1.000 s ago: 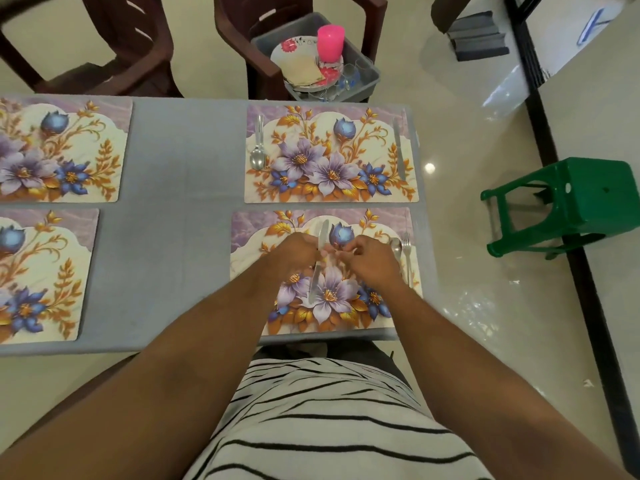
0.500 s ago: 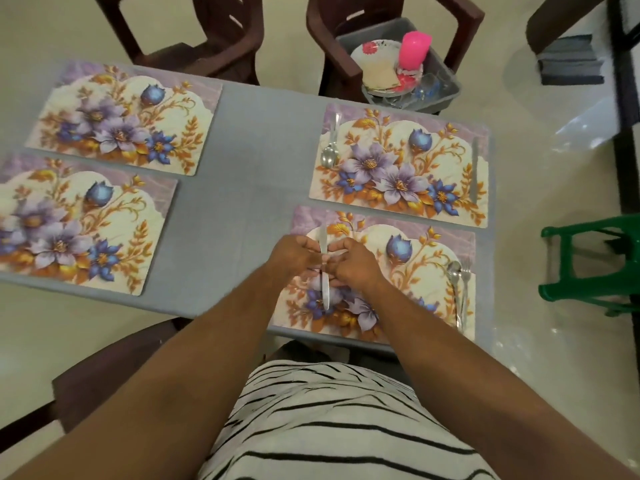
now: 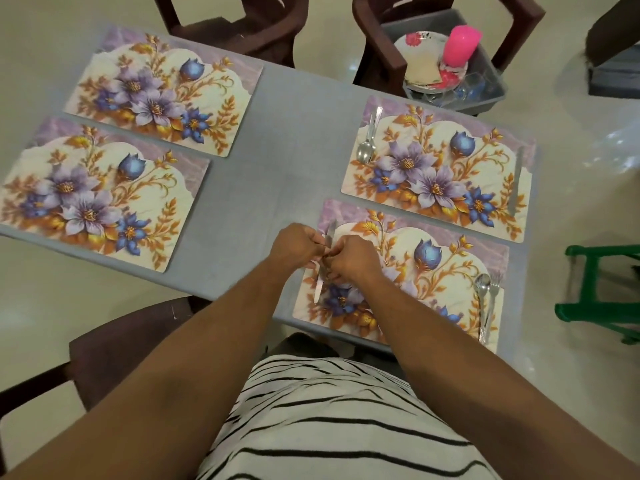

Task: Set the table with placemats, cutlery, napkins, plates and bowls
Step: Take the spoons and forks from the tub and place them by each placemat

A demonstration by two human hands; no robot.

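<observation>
Both hands meet just left of centre in the frame, over the left edge of the nearest placemat point(image 3: 450, 289), and the knife point(image 3: 323, 268) lies right under them, its long axis running up and down the frame, tip end poking out above the knuckles and the other end below. The left hand point(image 3: 294, 245) curls in on the knife from the left; the right hand point(image 3: 351, 259) curls in from the right, fingertips pinching the middle of it. Neither is nearer; they share it. The spoon point(image 3: 481, 296) and fork point(image 3: 494, 299) sit together at the mat's right edge, well apart. The knife looks ready to be squared to the mat edge and released.
</observation>
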